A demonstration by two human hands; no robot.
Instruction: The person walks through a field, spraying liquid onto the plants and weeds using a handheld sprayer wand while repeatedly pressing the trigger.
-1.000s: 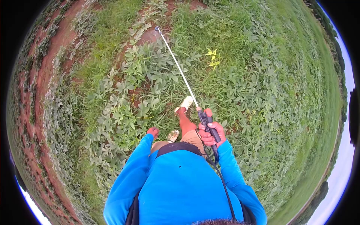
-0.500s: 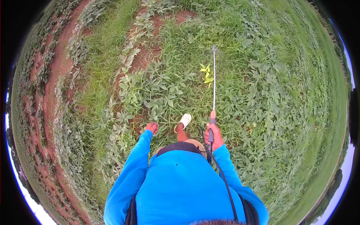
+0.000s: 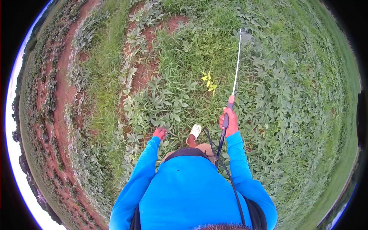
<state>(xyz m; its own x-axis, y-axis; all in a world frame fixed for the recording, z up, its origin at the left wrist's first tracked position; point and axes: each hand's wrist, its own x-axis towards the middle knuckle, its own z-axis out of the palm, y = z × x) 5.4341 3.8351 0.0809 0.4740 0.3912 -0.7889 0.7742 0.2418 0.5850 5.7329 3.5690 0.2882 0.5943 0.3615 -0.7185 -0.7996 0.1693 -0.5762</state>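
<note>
My right hand (image 3: 231, 123) is closed round the dark handle of a sprayer wand (image 3: 236, 69). The wand points forward and slightly right, with a pale mist at its tip over the green leaves. A black hose (image 3: 229, 173) runs from the handle back along my body. My left hand (image 3: 160, 133) hangs at my left side above leafy plants, its fingers curled in and nothing visible in them. Between the wand and the plants on the left stands a small yellow-leaved plant (image 3: 209, 81).
Broad-leaved crop plants (image 3: 161, 92) and tall grass (image 3: 101, 82) cover the ground around me. Strips of bare red soil (image 3: 61, 88) run along the left. One light-coloured shoe (image 3: 196, 131) shows on the grass ahead of my body.
My right hand has moved forward and right, swinging the wand tip to the right, away from the yellow plant. Mist now shows more clearly at the tip. My left hand has shifted slightly.
</note>
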